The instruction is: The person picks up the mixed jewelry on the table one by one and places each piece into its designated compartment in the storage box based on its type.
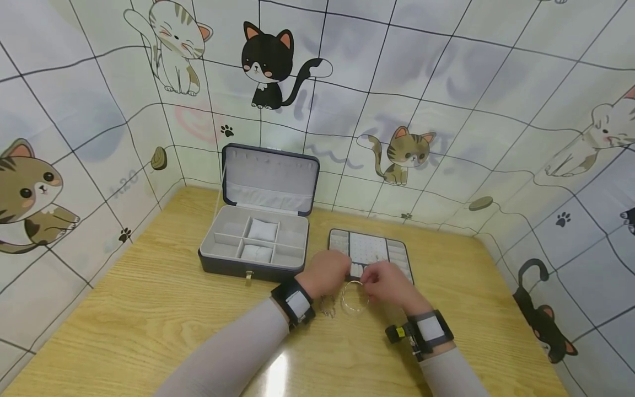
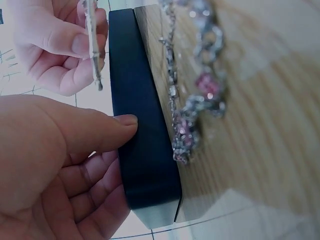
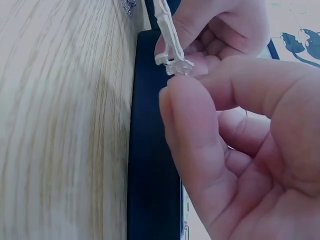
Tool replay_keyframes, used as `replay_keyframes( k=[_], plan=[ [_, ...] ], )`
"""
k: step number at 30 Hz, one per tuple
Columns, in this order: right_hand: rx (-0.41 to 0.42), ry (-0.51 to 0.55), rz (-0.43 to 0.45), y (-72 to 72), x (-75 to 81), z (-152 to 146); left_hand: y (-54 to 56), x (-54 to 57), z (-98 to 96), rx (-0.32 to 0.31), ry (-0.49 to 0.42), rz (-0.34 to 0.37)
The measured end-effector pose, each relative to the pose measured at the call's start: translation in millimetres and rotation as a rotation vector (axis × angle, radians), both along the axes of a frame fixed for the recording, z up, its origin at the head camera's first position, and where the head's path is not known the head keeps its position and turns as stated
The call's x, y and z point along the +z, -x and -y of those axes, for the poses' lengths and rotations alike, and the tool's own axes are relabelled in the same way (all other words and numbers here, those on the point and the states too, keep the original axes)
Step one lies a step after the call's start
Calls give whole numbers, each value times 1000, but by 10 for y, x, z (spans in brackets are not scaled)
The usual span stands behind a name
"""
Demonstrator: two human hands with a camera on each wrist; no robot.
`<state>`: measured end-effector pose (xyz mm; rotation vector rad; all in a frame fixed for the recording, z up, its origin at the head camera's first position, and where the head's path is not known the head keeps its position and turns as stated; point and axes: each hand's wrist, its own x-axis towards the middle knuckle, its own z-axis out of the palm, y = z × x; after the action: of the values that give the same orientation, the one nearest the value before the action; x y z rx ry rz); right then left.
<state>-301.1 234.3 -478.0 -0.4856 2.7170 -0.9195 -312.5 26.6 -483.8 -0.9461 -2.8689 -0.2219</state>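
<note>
A small jewelry tray (image 1: 367, 247) with a dark rim and pale compartments lies on the table, right of the jewelry box. My left hand (image 1: 324, 271) is at its front left corner, the thumb pressing the dark side wall (image 2: 142, 90) and the fingers curled at the corner. Just in front of the tray, my right hand (image 1: 389, 284) pinches a thin bangle (image 3: 169, 32) between thumb and fingertip. The bangle's loop hangs between the two hands. A silver chain bracelet with pink stones (image 2: 207, 85) lies on the wood close by the tray's front, below the left wrist.
The dark jewelry box (image 1: 225, 266) stands open at the left, its lid (image 1: 270, 179) leaning back. Two white cushions, one a rear cushion (image 1: 262, 229), sit in its compartments. A cat-patterned cloth (image 1: 337, 105) hangs behind and beside the wooden table (image 1: 149, 309).
</note>
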Motion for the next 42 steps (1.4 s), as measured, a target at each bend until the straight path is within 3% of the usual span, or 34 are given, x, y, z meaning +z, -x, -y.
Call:
replay_keyframes(
  k=[16,20,31,36,42],
  plan=[
    [-89,125,30,-14,102,-57,42,8,62,-77,-73,33],
    [-101,146,31,-14,128,-82,58,43,97,-101,-131,73],
    [-98,158,11,-15,197,-126,45,188,163,-148,-208,104],
    [-103,191,11,-38,249,-131,34,244,178,-118,-283,158],
    [-132,172,-9,-64,309,-104,79,197,191,-33,-442,221]
  ],
)
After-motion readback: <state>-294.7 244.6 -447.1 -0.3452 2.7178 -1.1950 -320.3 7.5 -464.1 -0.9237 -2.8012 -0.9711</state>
